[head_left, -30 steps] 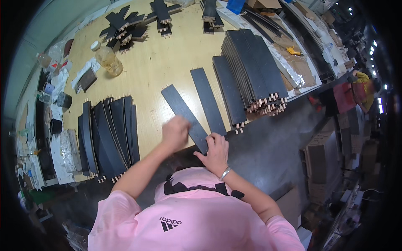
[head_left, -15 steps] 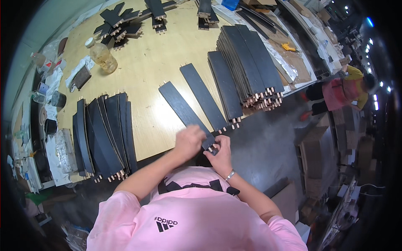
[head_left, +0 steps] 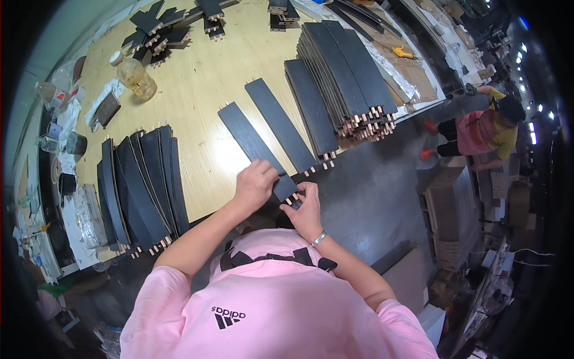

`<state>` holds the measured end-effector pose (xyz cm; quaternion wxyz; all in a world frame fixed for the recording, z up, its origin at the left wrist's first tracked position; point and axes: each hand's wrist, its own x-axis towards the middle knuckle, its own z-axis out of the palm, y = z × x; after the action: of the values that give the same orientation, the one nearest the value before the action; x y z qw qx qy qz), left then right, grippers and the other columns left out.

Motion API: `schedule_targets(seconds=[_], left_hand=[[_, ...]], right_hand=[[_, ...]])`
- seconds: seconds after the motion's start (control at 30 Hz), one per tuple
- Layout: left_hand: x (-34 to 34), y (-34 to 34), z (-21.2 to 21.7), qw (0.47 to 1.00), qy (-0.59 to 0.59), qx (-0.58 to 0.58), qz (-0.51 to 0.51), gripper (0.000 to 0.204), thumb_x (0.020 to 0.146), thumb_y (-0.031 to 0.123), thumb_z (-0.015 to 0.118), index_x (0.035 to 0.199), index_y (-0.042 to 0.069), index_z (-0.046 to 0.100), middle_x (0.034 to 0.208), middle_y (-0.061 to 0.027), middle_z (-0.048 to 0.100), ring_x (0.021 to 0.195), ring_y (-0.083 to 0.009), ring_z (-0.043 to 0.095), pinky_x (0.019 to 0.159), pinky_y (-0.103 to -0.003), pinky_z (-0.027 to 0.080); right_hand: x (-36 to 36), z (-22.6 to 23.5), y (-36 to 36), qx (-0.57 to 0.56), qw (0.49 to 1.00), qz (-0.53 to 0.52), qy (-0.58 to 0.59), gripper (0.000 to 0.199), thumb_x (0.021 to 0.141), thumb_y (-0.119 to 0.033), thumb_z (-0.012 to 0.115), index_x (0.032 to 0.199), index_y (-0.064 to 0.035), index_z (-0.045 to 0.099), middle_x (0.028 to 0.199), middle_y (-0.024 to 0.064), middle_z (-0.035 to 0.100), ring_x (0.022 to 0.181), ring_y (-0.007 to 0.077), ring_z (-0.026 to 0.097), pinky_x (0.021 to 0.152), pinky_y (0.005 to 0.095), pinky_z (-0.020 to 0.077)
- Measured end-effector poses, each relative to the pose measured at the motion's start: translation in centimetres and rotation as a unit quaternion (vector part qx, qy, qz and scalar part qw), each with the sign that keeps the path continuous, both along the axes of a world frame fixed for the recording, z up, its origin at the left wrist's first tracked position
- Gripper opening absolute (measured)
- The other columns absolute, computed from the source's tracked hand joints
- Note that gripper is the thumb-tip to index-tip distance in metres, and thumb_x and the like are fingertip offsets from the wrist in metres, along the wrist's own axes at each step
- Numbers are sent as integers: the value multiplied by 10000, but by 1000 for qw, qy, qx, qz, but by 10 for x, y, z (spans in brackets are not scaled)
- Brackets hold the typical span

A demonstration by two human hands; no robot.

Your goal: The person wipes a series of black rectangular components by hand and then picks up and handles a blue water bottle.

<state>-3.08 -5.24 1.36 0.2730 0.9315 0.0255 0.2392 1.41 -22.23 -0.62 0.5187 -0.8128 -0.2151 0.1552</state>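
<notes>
Black and slim, the long strip lies slantwise on the pale wooden tabletop, its near end poking over the front edge, where both hands meet it. The left hand lies on top with its fingers curled and pressed down on that end; the right hand comes from below, its fingers pinching the small light pegs at the tip. A second strip lies just beside it, and a fanned stack of strips sits near the front left corner. To do this well, I judge, the left hand should pin the strip firmly so it cannot slide, while the right works the pegs squarely, without twisting them.
</notes>
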Motion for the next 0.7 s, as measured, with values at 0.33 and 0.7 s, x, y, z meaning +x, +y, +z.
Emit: schedule_targets(seconds=[0.33,0.7], left_hand=[[31,60,-4,986,22,-11,163,22,745,84,656,748,89,677,755,-99,573,756,-303,619,642,-435,499],[-23,-6,2,994,67,-86,-29,57,733,123,710,720,81,675,731,-88,575,720,-288,602,617,-412,500]], right_hand=[[-1,-2,-4,-44,999,1,-25,681,594,-28,880,1107,-18,430,1105,156,440,996,316,521,880,375,495],[2,5,-21,-97,994,4,-48,697,602,28,846,1168,-6,439,1150,163,429,1031,298,538,899,354,530]])
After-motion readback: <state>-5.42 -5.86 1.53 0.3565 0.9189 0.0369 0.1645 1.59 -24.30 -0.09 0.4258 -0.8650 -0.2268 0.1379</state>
